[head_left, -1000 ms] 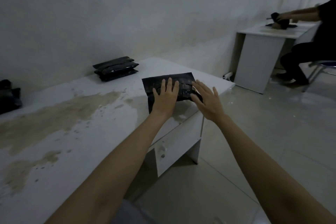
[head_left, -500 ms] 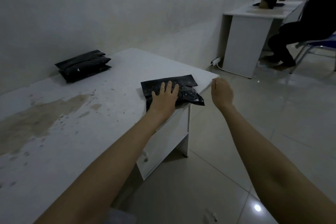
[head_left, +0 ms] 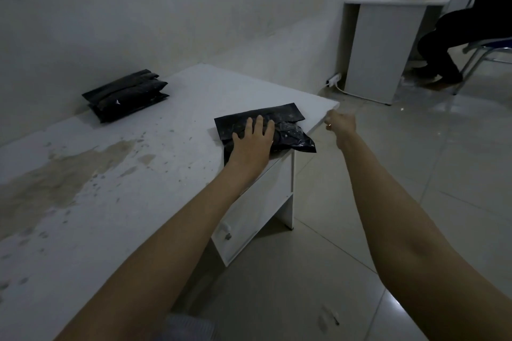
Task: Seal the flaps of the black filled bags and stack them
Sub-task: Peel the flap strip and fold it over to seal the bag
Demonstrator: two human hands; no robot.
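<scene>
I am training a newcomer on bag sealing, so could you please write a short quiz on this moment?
1. True or false: the left hand lies flat on the black bag.
2. Where is the stack of bags? A) against the wall B) on the floor C) on the chair
3. Fill in: the right hand is beside the table's ____, off the bag.

Key: 1 true; 2 A; 3 edge.
</scene>
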